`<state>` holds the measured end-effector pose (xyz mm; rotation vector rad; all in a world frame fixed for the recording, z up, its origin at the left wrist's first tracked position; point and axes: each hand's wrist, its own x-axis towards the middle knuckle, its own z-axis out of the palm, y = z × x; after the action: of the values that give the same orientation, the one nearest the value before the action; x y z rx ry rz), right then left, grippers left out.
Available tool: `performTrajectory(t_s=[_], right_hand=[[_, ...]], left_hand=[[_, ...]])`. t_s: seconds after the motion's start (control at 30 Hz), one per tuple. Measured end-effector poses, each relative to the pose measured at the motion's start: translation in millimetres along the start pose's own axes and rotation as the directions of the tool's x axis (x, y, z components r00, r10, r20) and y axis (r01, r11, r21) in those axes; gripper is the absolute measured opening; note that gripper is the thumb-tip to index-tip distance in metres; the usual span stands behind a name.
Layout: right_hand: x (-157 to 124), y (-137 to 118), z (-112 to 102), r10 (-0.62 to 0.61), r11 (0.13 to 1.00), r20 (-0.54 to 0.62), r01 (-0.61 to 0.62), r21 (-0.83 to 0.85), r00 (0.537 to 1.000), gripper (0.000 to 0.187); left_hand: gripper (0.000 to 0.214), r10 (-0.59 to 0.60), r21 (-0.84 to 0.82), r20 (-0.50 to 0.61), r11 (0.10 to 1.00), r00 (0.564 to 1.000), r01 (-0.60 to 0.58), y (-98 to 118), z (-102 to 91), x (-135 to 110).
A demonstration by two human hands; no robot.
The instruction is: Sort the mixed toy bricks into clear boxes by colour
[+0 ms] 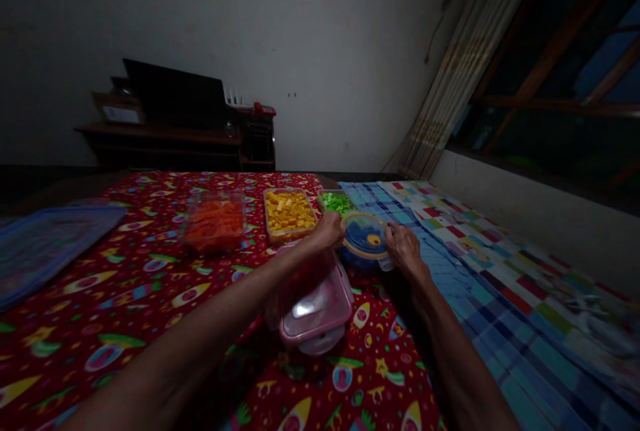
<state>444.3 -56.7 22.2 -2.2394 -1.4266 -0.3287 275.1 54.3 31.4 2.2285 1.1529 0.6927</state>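
Observation:
A round blue container with a clear lid and a yellow mark (367, 240) sits on the red patterned cloth (125, 284). My left hand (329, 229) grips its left rim with fingers curled. My right hand (403, 250) holds its right edge, fingers closed on a lid clip. Just in front of it stands a pink-lidded clear box (314, 308), partly under my left forearm.
Behind stand open tubs of orange pieces (215, 223), yellow pieces (289, 212) and green pieces (337, 202). A blue lid (45, 244) lies at far left. A checked blue cloth (500, 284) covers the right side. A dark desk with a screen (175, 118) is by the wall.

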Motion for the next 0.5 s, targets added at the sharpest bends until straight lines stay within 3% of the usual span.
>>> performTrajectory(t_s=[0.23,0.4,0.5], right_hand=[[-1,0,-2,0.043,0.996,0.058,-0.038,-0.083,0.997,0.037],[0,18,16,-0.052,0.990,0.049,0.045,0.135,0.997,0.040],[6,30,33,-0.005,0.968,0.031,-0.003,0.252,1.000,0.039]], left_hand=[[0.016,-0.031,0.005,0.038,1.000,0.999,0.031,0,6.3,-3],[0.025,-0.077,-0.127,0.071,0.988,0.994,0.086,-11,7.0,2],[0.030,-0.108,-0.248,0.105,0.960,0.989,0.131,-20,10.4,7]])
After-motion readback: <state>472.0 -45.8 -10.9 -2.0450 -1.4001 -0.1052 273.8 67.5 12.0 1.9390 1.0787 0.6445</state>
